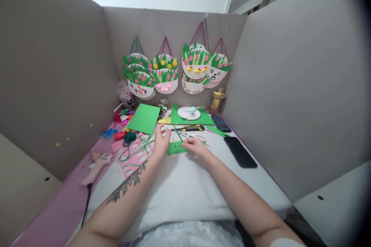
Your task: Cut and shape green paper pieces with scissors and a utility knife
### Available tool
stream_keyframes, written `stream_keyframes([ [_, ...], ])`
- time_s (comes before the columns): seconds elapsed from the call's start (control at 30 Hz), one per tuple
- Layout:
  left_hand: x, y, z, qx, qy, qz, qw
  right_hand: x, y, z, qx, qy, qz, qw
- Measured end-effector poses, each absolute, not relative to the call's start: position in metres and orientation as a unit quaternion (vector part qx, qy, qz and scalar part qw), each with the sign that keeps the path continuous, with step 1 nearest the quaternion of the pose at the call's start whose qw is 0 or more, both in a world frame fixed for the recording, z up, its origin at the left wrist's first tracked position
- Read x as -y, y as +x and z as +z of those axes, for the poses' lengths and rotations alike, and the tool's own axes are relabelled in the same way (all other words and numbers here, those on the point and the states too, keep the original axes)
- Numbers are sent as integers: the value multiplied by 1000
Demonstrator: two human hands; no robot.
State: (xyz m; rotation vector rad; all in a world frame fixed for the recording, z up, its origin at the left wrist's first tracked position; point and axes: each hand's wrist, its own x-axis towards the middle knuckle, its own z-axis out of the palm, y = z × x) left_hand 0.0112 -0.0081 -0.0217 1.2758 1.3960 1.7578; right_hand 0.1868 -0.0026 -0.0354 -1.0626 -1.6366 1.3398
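My right hand (195, 146) pinches a thin green paper strip (178, 133), which slants up and left from the fingertips. Facing it across a small gap, my left hand (162, 137) has thumb and fingers apart. A small green paper piece (175, 148) lies on the white cloth below and between the hands. Just beyond my right hand are white-handled scissors (199, 137), partly hidden. A yellow and black utility knife (194, 127) lies behind them. Green paper scraps (147, 142) are scattered left of my left hand.
A pink glue gun (97, 168) with a cord lies at left, near dark green yarn (129, 137) and pink punched paper (130, 166). Green sheets (145, 117) and a white paper plate (182, 113) sit behind. A black phone (240, 152) lies right. Decorated plates (197, 60) hang on the grey partition.
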Motion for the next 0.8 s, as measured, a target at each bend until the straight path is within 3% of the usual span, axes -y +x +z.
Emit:
stream_keyframes([
  [0.07, 12, 10, -17, -526, 470, 693, 149, -2, 186, -40, 623, -420, 513, 415],
  [0.13, 15, 9, -13, -514, 505, 681, 126, -5, 186, -44, 609, -417, 510, 441],
  [0.33, 15, 20, -18, -465, 605, 541, 354, -2, 184, -41, 653, -399, 469, 441],
  [0.8, 17, 21, -18, -488, 585, 505, 407, 5, 180, -37, 676, -391, 457, 427],
])
